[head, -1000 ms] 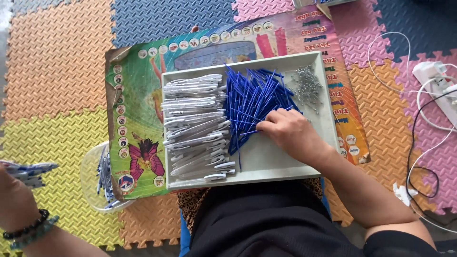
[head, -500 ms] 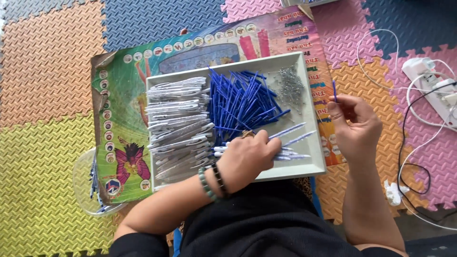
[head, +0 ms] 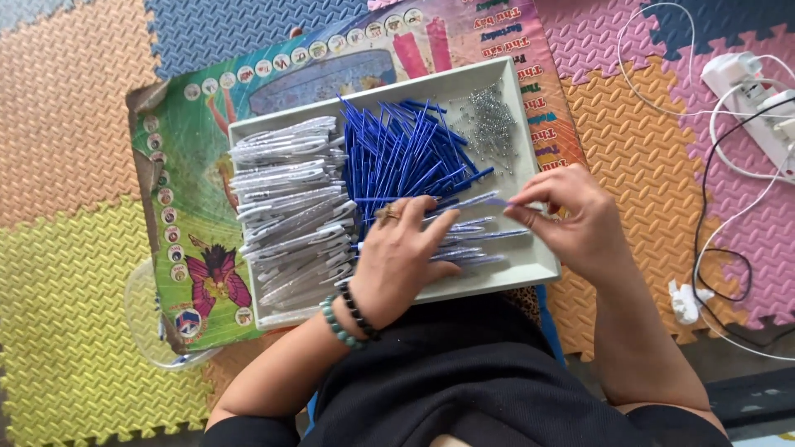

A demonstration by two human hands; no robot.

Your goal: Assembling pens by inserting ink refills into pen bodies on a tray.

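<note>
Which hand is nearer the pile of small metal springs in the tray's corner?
Right. The right hand sits just below the springs; the left hand lies farther off, lower and to their left.

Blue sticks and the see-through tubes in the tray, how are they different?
The blue sticks are solid dark blue; the clear tubes look silvery and see-through. The blue sticks lie jumbled and crossing in the middle of the tray; the clear tubes are stacked more evenly on the tray's left side. The blue sticks look thinner than the clear tubes. Both are long, slim and piled in the same tray.

Glossy plastic tray [head: 530,165], textured foam mat [head: 74,124] — matt
</note>
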